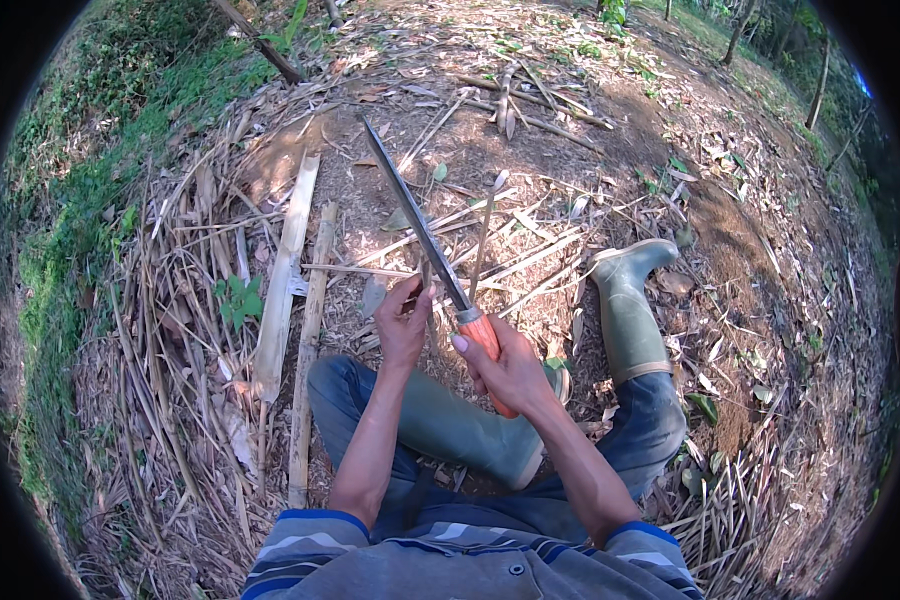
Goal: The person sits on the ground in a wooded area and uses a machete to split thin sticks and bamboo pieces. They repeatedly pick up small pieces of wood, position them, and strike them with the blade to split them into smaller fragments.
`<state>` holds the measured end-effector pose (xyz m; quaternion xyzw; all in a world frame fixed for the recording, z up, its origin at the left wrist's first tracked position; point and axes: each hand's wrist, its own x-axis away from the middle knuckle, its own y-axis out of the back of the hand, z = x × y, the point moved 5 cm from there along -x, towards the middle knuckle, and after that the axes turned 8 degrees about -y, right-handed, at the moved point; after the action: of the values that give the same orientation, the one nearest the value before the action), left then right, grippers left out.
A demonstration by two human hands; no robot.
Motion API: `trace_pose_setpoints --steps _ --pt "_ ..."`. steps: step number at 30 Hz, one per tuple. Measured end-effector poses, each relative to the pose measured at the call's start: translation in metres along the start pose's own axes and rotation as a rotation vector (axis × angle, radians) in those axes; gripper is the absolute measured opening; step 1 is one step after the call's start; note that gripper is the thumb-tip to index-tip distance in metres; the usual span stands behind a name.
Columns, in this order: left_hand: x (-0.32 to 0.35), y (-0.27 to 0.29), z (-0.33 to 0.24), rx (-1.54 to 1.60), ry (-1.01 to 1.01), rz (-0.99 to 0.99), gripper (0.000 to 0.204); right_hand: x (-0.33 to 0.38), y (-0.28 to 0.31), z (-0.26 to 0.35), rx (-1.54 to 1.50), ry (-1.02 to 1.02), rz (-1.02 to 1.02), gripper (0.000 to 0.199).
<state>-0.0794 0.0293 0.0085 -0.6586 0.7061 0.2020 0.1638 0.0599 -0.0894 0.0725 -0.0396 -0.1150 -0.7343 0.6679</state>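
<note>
From the head camera I saw an outdoor place, not a room: bare brown ground [530, 150] covered with dry leaves, thin sticks and split bamboo strips [195, 290]. On the left there was a green grass bank [80, 190], and in the far right some thin tree trunks [820, 85] stood in shade. Two long flat bamboo slats [288, 270] lay side by side on the ground at the left of the person, running away from the body and near the left knee.

The person was sitting on the ground in blue trousers and green rubber boots [630, 310]; one boot lay across in front of the body, the other pointed outward to the right.

The right hand [510, 370] was clenched around the orange handle [485, 345] of a long knife [415, 225]. The long axis of the blade went from the handle, just above the lap, up and to the left in the picture, so the tip pointed away from the person toward the far ground. The blade looked dark and narrow.

The left hand [403, 325] was closed with its fingertips pinching a thin bamboo sliver [482, 245], just beside the blade near the handle. The sliver stood almost upright in the picture, leaning a little to the right, on the right side of the blade. Whether it touched the edge I could not tell.
</note>
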Motion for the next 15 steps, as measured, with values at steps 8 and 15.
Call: trace_pose_setpoints --steps 8,15 --pt "0.002 -0.001 -0.005 -0.050 -0.036 0.006 0.028 -0.001 -0.003 0.000 0.019 0.004 -0.003 0.039" --pt "0.001 -0.002 -0.010 -0.077 -0.025 0.024 0.029 -0.004 0.000 -0.001 0.052 0.042 -0.021 0.039"
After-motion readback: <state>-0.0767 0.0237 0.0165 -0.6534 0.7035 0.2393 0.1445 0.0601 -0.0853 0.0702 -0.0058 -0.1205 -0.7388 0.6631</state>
